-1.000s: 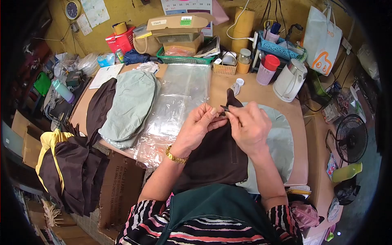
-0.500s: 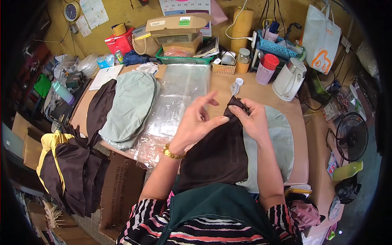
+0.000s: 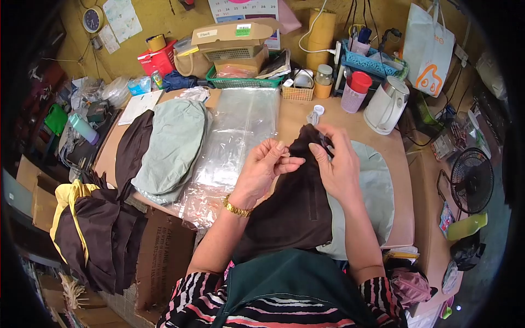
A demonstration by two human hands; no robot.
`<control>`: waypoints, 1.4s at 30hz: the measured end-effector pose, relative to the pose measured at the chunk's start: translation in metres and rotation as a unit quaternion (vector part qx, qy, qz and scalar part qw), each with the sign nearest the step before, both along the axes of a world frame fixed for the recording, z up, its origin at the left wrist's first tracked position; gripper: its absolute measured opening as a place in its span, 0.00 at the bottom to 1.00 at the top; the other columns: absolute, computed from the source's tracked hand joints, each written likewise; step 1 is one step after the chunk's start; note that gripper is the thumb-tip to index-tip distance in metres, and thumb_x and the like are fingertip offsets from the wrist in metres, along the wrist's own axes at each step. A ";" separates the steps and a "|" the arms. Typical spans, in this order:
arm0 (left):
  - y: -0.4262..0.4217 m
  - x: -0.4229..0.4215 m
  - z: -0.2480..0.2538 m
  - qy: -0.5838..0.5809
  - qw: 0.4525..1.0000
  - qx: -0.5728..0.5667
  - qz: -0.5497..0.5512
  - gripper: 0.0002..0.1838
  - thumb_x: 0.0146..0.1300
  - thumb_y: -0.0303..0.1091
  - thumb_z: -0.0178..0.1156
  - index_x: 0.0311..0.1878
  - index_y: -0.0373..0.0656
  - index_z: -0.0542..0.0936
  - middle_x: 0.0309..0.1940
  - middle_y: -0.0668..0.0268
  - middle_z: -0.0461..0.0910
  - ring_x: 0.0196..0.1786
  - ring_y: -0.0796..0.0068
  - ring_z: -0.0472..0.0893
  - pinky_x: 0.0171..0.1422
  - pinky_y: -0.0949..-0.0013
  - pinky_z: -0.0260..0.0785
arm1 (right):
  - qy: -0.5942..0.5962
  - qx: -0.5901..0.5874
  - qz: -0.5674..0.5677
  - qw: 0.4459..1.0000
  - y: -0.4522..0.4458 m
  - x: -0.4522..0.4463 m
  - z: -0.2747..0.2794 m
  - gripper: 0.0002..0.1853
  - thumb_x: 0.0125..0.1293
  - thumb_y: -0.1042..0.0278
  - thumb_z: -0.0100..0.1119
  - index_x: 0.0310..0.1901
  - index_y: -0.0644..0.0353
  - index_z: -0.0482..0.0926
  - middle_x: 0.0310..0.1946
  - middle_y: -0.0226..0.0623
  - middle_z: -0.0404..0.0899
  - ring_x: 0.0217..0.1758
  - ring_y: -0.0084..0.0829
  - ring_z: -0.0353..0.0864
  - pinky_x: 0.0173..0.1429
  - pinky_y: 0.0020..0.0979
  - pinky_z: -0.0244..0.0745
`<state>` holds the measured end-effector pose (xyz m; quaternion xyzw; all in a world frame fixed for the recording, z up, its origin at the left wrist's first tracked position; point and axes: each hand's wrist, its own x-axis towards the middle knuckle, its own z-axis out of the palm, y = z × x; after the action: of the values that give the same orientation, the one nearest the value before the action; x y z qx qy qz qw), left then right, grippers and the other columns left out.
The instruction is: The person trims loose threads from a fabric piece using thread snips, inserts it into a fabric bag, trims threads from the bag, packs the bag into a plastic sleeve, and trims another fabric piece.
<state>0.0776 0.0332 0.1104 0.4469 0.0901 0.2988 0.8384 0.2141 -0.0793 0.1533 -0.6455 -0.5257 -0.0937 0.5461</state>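
A dark brown cloth garment piece point(image 3: 292, 213) with a straight stitched slit lies over the near part of the table, its narrow top bunched and raised. My right hand point(image 3: 336, 161) grips that bunched top between thumb and fingers. Just left of it, my left hand point(image 3: 262, 169) is closed in a pinch at the cloth's edge; whatever is between its fingertips is too small to make out. A gold bracelet circles the left wrist. Under the brown cloth and to its right lies a pale grey-green cloth point(image 3: 369, 197).
Clear plastic bags point(image 3: 240, 126) lie left of my hands, beside a grey-green cloth stack point(image 3: 175, 147). A kettle point(image 3: 386, 106), a red-lidded cup point(image 3: 356, 93) and a green basket point(image 3: 246, 82) line the back. Dark cloths point(image 3: 101, 235) hang at left; a fan point(image 3: 471, 180) stands right.
My left hand's fingers have closed from spread to a pinch near the cloth's edge. My right hand's fingers have shifted up around the bunched cloth, whose top has spread out somewhat.
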 end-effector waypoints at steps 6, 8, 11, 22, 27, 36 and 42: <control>-0.005 0.004 0.001 -0.014 0.999 -0.022 0.039 0.09 0.73 0.35 0.51 0.38 0.40 0.72 0.36 0.65 0.80 0.44 0.69 0.85 0.50 0.69 0.80 | -0.191 -0.039 -0.039 0.980 -0.013 -0.012 0.013 0.17 0.48 0.69 0.71 0.42 0.55 0.81 0.33 0.32 0.71 0.32 0.33 0.77 0.36 0.35 0.70; -0.007 0.005 0.001 -0.013 0.999 -0.017 0.037 0.09 0.73 0.35 0.51 0.40 0.40 0.69 0.36 0.65 0.76 0.43 0.73 0.83 0.51 0.70 0.80 | -0.238 -0.032 -0.048 0.970 -0.013 -0.014 0.013 0.16 0.47 0.70 0.71 0.40 0.56 0.81 0.32 0.31 0.71 0.32 0.32 0.77 0.35 0.34 0.69; -0.007 0.005 -0.001 -0.017 0.999 -0.007 0.034 0.09 0.73 0.36 0.50 0.40 0.40 0.69 0.37 0.66 0.76 0.43 0.75 0.83 0.52 0.70 0.79 | -0.234 -0.037 -0.039 0.971 -0.010 -0.016 0.012 0.13 0.46 0.71 0.70 0.35 0.56 0.78 0.30 0.30 0.71 0.31 0.32 0.77 0.34 0.34 0.67; -0.016 -0.006 0.015 0.004 1.000 0.000 0.002 0.11 0.74 0.37 0.49 0.39 0.39 0.70 0.43 0.60 0.78 0.47 0.67 0.83 0.54 0.67 0.78 | 0.057 0.022 0.104 0.993 0.016 0.002 -0.011 0.09 0.55 0.72 0.67 0.30 0.58 0.74 0.28 0.25 0.72 0.26 0.23 0.71 0.28 0.27 0.61; 0.018 -0.028 0.001 0.063 0.976 0.112 0.175 0.11 0.73 0.39 0.49 0.38 0.40 0.72 0.38 0.58 0.82 0.35 0.73 0.81 0.40 0.76 0.74 | 0.279 -0.059 0.190 0.939 0.032 0.042 -0.044 0.17 0.63 0.63 0.66 0.23 0.59 0.71 0.17 0.16 0.61 0.24 0.11 0.56 0.26 0.21 0.51; 0.009 -0.009 0.007 0.184 0.868 0.408 0.215 0.15 0.63 0.32 0.64 0.51 0.37 0.80 0.26 0.70 0.78 0.26 0.87 0.72 0.30 0.81 0.62 | 0.227 -0.091 0.129 0.961 0.022 0.020 -0.028 0.15 0.63 0.64 0.66 0.24 0.62 0.74 0.16 0.17 0.64 0.22 0.11 0.57 0.25 0.23 0.53; 0.013 -0.023 0.010 0.225 0.931 0.272 0.096 0.09 0.65 0.31 0.62 0.42 0.35 0.81 0.29 0.67 0.80 0.26 0.83 0.76 0.30 0.80 0.69 | 0.238 -0.076 0.139 0.958 0.017 0.028 -0.027 0.15 0.64 0.64 0.65 0.24 0.63 0.74 0.16 0.17 0.64 0.22 0.11 0.57 0.25 0.22 0.53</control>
<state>0.0547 0.0459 0.1208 0.7028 0.2341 0.2826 0.6095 0.2424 -0.0626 0.1267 -0.6091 -0.4711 0.1795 0.6122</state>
